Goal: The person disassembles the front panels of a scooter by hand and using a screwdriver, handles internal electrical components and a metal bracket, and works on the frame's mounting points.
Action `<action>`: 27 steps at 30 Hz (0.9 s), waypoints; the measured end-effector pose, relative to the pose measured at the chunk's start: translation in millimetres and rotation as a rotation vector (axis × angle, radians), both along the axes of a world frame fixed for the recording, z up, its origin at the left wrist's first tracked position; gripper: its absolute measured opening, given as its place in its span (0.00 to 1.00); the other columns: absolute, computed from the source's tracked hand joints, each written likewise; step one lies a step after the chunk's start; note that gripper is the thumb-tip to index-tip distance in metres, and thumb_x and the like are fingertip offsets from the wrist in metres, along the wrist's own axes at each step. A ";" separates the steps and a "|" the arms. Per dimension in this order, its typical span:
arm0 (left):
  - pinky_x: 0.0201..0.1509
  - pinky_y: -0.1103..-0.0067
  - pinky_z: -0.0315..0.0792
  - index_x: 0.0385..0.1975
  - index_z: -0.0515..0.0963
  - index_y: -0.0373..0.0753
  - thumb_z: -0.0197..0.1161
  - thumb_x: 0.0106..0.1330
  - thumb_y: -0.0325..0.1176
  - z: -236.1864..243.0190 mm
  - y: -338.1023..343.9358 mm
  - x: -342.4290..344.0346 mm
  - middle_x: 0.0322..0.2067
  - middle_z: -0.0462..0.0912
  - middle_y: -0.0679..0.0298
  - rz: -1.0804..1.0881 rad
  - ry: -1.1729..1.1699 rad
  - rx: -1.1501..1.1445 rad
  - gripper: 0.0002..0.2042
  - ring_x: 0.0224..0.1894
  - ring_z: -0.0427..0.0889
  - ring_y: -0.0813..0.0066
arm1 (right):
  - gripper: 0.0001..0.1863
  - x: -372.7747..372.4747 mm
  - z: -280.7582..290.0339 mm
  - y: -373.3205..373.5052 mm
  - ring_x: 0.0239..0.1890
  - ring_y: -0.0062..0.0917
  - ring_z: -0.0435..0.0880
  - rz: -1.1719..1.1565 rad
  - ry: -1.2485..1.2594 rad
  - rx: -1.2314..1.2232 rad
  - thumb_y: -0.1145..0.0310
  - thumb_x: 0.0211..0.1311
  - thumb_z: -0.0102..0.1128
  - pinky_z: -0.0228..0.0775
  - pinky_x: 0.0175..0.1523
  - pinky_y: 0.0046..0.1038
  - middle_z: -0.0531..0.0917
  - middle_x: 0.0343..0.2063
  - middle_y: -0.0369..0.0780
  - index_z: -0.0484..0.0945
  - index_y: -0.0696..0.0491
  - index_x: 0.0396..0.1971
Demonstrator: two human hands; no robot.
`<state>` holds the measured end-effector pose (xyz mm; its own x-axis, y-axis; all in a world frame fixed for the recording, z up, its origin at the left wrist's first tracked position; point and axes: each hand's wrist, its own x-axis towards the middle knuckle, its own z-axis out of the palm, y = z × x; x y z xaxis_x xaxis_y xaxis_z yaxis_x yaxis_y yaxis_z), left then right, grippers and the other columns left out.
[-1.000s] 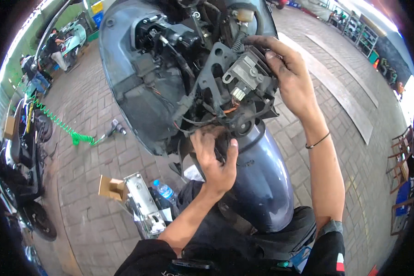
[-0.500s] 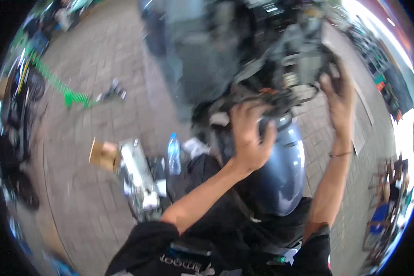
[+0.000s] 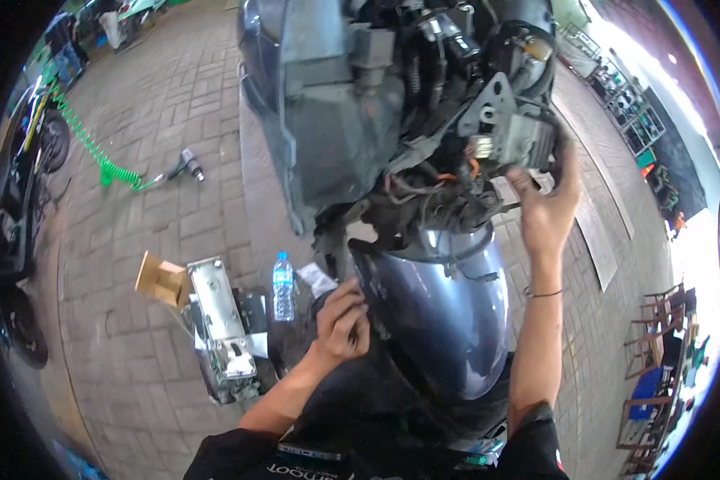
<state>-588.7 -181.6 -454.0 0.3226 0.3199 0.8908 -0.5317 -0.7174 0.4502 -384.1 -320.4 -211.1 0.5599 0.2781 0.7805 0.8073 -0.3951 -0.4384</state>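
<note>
A scooter's stripped front end [image 3: 336, 120] shows dark plastic housings, hoses and orange wires. My right hand [image 3: 548, 200] is closed on a finned metal component [image 3: 516, 136] with a pale connector [image 3: 482, 148], beside a perforated bracket [image 3: 490, 100]. My left hand [image 3: 342, 324] is lower, with curled fingers beside the left edge of the glossy grey-blue front fender [image 3: 440, 320]; whatever is in its fingertips, if anything, I cannot make out.
A water bottle [image 3: 283, 288], open carton [image 3: 160, 280] and metal parts [image 3: 220, 320] lie left on pavers. An air tool [image 3: 186, 166] trails a green coiled hose [image 3: 96, 140]. Parked scooters [image 3: 24, 240] and people [image 3: 64, 40] are left; chairs [image 3: 648, 336] stand right.
My left hand has dropped from below the wiring down and left to the fender's edge, fingers more curled. My right hand stays on the component. The view has shifted.
</note>
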 end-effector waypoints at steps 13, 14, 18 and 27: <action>0.70 0.55 0.65 0.56 0.68 0.25 0.71 0.55 0.29 -236.6 116.9 -33.3 0.56 0.70 0.37 0.526 1.255 -0.162 0.29 0.63 0.68 0.35 | 0.49 11.5 -17.1 3.0 0.58 0.36 0.82 0.239 0.061 0.165 0.59 0.37 0.86 0.72 0.65 0.36 0.81 0.54 0.45 0.74 0.60 0.63; 0.70 0.54 0.65 0.60 0.65 0.24 0.72 0.56 0.33 -263.2 131.4 -37.1 0.61 0.67 0.33 0.580 1.305 -0.105 0.34 0.65 0.67 0.35 | 0.49 8.2 -12.3 8.2 0.57 0.36 0.82 0.199 0.002 0.128 0.58 0.37 0.86 0.73 0.64 0.36 0.80 0.54 0.45 0.74 0.61 0.62; 0.74 0.57 0.62 0.73 0.52 0.25 0.75 0.58 0.43 -308.6 144.2 -7.1 0.69 0.61 0.31 0.489 1.535 -0.264 0.50 0.71 0.63 0.36 | 0.47 -1.8 -5.7 2.3 0.54 0.37 0.83 0.141 0.075 0.057 0.58 0.38 0.86 0.78 0.59 0.36 0.78 0.55 0.45 0.74 0.61 0.61; 0.74 0.60 0.63 0.70 0.53 0.18 0.77 0.52 0.44 -358.7 152.6 1.0 0.65 0.67 0.31 0.441 1.396 -0.530 0.53 0.68 0.67 0.35 | 0.50 2.8 -15.9 5.9 0.57 0.34 0.80 0.176 0.111 0.132 0.54 0.41 0.85 0.77 0.59 0.33 0.77 0.54 0.43 0.72 0.59 0.65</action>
